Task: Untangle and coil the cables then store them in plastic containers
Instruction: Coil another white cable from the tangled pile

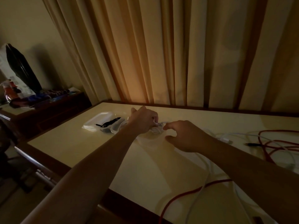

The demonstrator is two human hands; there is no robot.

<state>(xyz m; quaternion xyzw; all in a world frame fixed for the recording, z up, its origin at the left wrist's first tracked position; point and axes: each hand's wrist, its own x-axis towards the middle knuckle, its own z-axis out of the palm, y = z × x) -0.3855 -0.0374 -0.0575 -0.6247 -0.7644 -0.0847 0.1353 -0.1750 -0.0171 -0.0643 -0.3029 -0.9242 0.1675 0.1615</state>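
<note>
**Dim, Blurred, Half Hidden**

Gripping the white cable bundle (pixel 158 127) with the left hand (pixel 143 120), low over the worktop (pixel 77 143), just beside a plastic container (pixel 114 129) holding a black cable (pixel 111 122). Bundle mostly hidden behind that hand. Cannot tell whether the curled right hand (pixel 182 137) pinches its end. Red cable (pixel 275 143) cut off at the right edge.
</note>
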